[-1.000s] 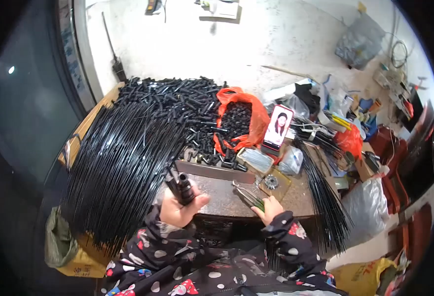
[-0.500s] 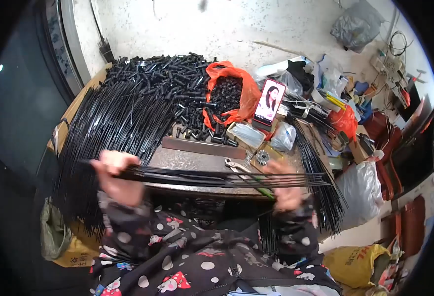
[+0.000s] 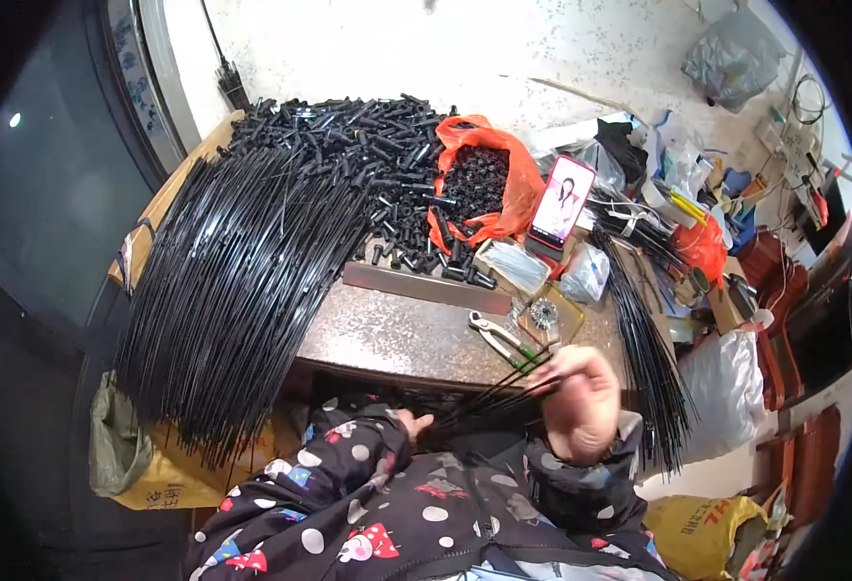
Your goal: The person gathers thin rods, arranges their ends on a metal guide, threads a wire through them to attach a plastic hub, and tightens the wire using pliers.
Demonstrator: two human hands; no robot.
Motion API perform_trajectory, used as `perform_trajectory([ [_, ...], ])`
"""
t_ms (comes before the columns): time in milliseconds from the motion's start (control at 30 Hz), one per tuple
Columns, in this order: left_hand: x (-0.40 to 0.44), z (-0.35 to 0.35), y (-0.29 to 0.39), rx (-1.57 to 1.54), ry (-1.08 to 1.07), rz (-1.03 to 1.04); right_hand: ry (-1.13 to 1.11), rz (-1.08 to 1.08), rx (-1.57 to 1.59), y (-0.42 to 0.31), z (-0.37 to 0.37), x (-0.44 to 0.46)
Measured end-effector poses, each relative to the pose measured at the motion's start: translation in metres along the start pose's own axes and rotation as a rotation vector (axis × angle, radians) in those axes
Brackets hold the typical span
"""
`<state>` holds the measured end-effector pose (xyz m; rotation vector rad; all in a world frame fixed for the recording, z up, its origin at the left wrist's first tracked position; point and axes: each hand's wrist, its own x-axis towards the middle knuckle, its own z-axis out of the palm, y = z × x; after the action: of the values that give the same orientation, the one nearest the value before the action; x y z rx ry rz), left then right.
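My right hand [image 3: 583, 402] is closed on the upper end of a small bundle of thin black rods [image 3: 503, 390], in front of the table's edge. The rods slant down to the left into the shadow above my lap. At their lower end is my left hand [image 3: 413, 423], its fingers closed around them as far as they show; the sleeve and the dark hide the rest. Green-handled pincers [image 3: 500, 339] lie on the table just beyond my right hand. A large heap of similar black rods [image 3: 242, 261] covers the table's left side.
Short black tubular parts [image 3: 349, 145] are piled at the back, beside an orange bag [image 3: 518, 184] of small black pieces. A metal bar [image 3: 426, 288], a propped phone [image 3: 562, 201] and a tray [image 3: 513, 264] stand near the middle. More rods [image 3: 644, 349] hang over the right edge.
The rod bundle has gone from level across the table front to slanting down towards my lap. My left hand has moved right and down; my right hand has closed on the rods.
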<state>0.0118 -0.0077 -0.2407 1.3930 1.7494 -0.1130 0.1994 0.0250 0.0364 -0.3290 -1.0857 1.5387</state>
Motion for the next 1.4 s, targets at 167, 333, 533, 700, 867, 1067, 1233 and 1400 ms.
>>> perform_trajectory([
  [167,-0.127,-0.140,0.092,-0.684,0.427,0.932,-0.157,0.301,-0.025,0.012,-0.008,0.015],
  [333,-0.179,-0.182,0.126,-0.562,0.628,0.972,-0.062,0.257,-0.248,0.014,0.016,0.028],
  [533,-0.182,-0.171,0.128,-0.489,0.805,1.018,-0.170,0.196,-0.093,0.018,0.000,0.021],
  [700,-0.108,-0.202,0.153,-1.012,0.331,1.083,-0.004,0.168,-0.091,0.040,-0.044,0.046],
  [867,0.085,-0.261,0.134,-0.009,0.921,0.800,0.268,0.146,-0.097,0.051,-0.066,0.075],
  [1067,0.140,-0.275,0.153,0.697,0.892,0.577,0.182,0.276,-0.174,0.024,-0.068,0.074],
  [1233,0.134,-0.280,0.139,0.567,0.987,0.751,0.198,0.260,-0.151,0.026,-0.063,0.076],
  [1400,0.091,-0.285,0.135,-0.344,1.132,0.807,0.240,0.214,-0.132,0.025,-0.059,0.064],
])
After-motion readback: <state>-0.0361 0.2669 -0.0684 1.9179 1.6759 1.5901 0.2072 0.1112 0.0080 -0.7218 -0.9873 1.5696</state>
